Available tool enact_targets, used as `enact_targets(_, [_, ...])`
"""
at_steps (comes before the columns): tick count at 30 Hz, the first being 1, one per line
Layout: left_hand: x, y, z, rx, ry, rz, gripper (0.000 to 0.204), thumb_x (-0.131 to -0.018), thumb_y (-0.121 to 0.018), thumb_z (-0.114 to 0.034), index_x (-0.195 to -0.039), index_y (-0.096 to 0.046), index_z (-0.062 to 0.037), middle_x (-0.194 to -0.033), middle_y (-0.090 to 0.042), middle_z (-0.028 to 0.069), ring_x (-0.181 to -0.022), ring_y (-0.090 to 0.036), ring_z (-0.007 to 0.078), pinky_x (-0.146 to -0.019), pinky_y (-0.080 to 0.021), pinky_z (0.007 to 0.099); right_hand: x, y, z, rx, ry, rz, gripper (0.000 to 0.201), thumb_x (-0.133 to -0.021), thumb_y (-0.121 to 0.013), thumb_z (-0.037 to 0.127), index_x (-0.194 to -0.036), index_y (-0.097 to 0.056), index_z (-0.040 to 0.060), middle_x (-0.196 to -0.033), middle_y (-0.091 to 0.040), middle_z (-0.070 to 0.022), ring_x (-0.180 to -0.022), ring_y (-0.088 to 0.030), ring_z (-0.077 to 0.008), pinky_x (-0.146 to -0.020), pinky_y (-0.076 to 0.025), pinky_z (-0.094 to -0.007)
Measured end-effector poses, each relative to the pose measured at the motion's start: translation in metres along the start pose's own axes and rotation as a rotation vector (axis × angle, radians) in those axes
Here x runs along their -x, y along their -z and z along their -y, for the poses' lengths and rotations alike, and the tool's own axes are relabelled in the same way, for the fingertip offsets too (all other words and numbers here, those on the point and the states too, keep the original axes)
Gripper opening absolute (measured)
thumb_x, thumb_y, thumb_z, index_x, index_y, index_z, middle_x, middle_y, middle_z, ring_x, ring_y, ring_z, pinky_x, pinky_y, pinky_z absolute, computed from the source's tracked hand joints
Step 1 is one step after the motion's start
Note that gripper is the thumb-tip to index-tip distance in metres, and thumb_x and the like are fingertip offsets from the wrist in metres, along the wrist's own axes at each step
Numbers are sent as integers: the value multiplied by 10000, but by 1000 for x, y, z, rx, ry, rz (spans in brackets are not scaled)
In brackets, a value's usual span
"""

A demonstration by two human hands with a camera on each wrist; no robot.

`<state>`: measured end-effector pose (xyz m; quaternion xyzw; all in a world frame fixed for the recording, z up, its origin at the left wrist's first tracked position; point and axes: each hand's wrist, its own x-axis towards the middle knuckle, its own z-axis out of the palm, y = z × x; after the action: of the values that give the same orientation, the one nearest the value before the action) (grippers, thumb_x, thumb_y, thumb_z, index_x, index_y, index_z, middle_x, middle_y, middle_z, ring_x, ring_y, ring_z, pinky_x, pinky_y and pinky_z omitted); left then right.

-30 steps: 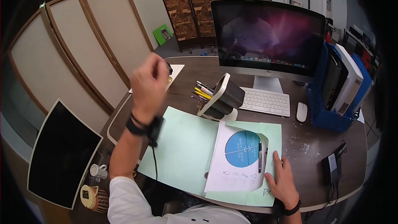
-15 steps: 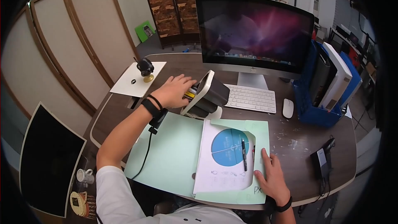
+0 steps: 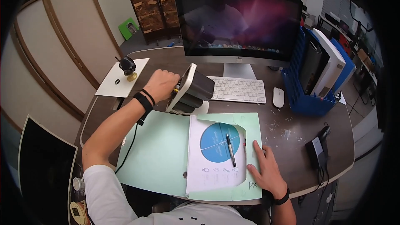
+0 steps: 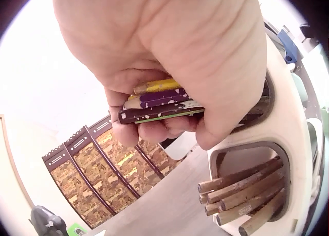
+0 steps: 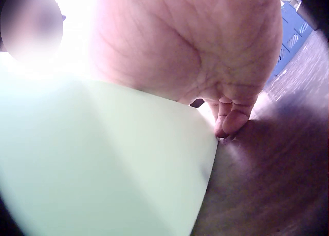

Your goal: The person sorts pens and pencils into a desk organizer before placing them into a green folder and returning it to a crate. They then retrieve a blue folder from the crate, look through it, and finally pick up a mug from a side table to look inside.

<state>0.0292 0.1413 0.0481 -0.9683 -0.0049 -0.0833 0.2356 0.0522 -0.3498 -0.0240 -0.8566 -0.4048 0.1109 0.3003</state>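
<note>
My left hand (image 3: 161, 84) grips a bundle of pencils (image 4: 157, 100) at the mouth of the black pen holder (image 3: 196, 85) with a white rim. In the left wrist view, yellow, purple and dark pencils show between its curled fingers and the palm. Several brown sticks (image 4: 247, 195) stand in the holder's other compartment. With fingers spread, my right hand (image 3: 268, 173) rests on the right edge of the open green folder (image 3: 154, 150). On the folder's right side lie papers printed with a blue circle (image 3: 214, 141), and a black pen (image 3: 230, 150) lies across them.
Behind the holder are a white keyboard (image 3: 238, 90), a mouse (image 3: 278, 97) and a monitor (image 3: 237, 21). A blue file rack (image 3: 312, 104) stands to the right, near a black adapter (image 3: 317, 152). A white board (image 3: 106, 83) with a black object (image 3: 127, 66) lies at the left.
My left hand came down from the air to the pen holder, and its fingers closed round the pencils. The right hand stayed at the folder's edge. The head view shifted.
</note>
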Motion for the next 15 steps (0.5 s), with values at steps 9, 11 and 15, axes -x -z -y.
enact_targets(9, [8,7,-2,-97,-94,-29,220,-843,-788,-157,-1042,-708,-108,-897,-714,70,-840,-734,263,-716,-546,391,0,-1,-3,-8,13,-11,826,-949,-743,237,-1655,-368,32,-1462,-448,-386,-1321,-509,-545,-1128,-449,-533])
enact_targets(11, [6,6,-4,-121,-132,-3,209,-882,-743,-155,-1078,-704,-94,-917,-709,74,-841,-736,259,-703,-539,383,0,-1,-2,-12,12,-13,827,-948,-745,238,-1656,-369,34,-1461,-449,-382,-1322,-510,-541,-1128,-451,-530])
enact_targets(15, [4,3,-9,-83,-150,-17,192,-899,-709,-137,-1082,-695,-80,-904,-706,74,-839,-737,258,-692,-538,387,0,-1,-3,-2,22,-18,828,-946,-748,242,-1655,-372,39,-1456,-454,-367,-1322,-514,-528,-1127,-455,-522])
